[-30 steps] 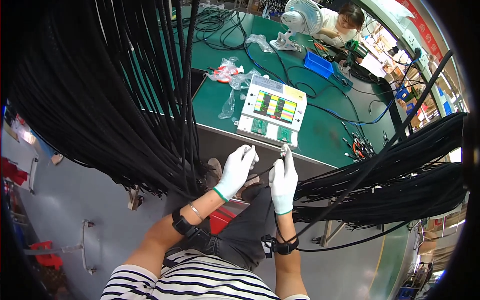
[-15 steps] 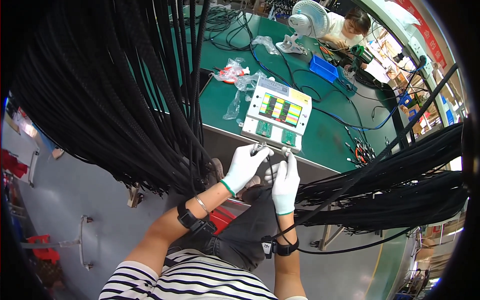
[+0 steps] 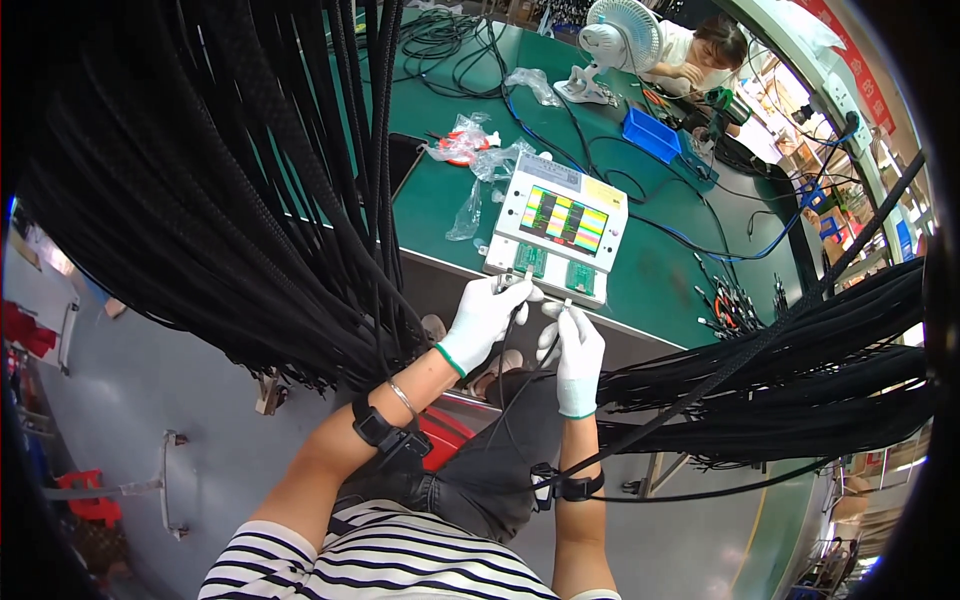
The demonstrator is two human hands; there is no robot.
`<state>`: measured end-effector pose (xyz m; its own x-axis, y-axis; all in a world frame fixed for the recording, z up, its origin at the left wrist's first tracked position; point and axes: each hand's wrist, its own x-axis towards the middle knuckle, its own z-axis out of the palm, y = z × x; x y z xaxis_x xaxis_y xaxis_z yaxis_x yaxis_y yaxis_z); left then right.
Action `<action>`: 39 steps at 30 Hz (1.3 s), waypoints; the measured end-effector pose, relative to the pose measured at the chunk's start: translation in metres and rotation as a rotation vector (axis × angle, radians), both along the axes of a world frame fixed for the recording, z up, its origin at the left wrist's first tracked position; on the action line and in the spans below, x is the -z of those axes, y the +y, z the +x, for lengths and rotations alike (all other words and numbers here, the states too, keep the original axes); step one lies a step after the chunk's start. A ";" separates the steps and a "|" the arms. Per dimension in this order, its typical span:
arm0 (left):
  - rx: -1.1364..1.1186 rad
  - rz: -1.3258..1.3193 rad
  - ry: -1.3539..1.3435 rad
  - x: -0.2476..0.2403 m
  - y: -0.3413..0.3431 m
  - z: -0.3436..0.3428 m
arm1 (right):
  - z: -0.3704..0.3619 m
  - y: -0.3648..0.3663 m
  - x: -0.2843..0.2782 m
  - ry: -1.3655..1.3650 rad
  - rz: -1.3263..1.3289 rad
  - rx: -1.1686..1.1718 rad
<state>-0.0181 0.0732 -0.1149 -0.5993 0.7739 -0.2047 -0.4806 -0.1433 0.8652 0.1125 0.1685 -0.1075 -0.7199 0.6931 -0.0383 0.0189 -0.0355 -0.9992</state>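
Note:
In a white glove with a green cuff, my left hand [image 3: 485, 318] is closed on a black cable's connector, raised to the front edge of a white cable tester [image 3: 507, 235]. The silvery connector tip [image 3: 528, 274] is at the lower edge of the tester's left green board [image 3: 531, 260]; whether it is plugged in I cannot tell. Just right of it, my gloved right hand [image 3: 577, 362] pinches another cable connector [image 3: 567, 303], below the right green board [image 3: 580, 276]. Black cable hangs beneath both hands. Coloured blocks light the tester's screen [image 3: 563, 220].
Thick bundles of black cables hang at left [image 3: 200, 210] and lie at right [image 3: 800, 390]. On the green table [image 3: 440, 225] are plastic bags [image 3: 466, 210], red-handled pliers [image 3: 460, 150], a blue bin [image 3: 651, 136] and a fan [image 3: 605, 45]. Another person [image 3: 705, 55] works across the table.
My left hand has brought its connector up to the tester's left board. My right hand has shifted slightly, its connector standing up from the fingertips. The cables below hang differently.

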 end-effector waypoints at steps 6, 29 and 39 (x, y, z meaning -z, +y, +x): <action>-0.025 0.038 -0.154 0.002 0.005 0.006 | -0.003 0.010 0.017 0.206 -0.233 -0.024; 0.093 0.173 -0.307 0.011 -0.002 -0.004 | -0.011 0.030 0.039 0.562 -0.951 -0.238; 0.279 -0.086 -0.065 0.034 -0.021 0.003 | -0.012 0.037 0.039 0.564 -1.003 -0.229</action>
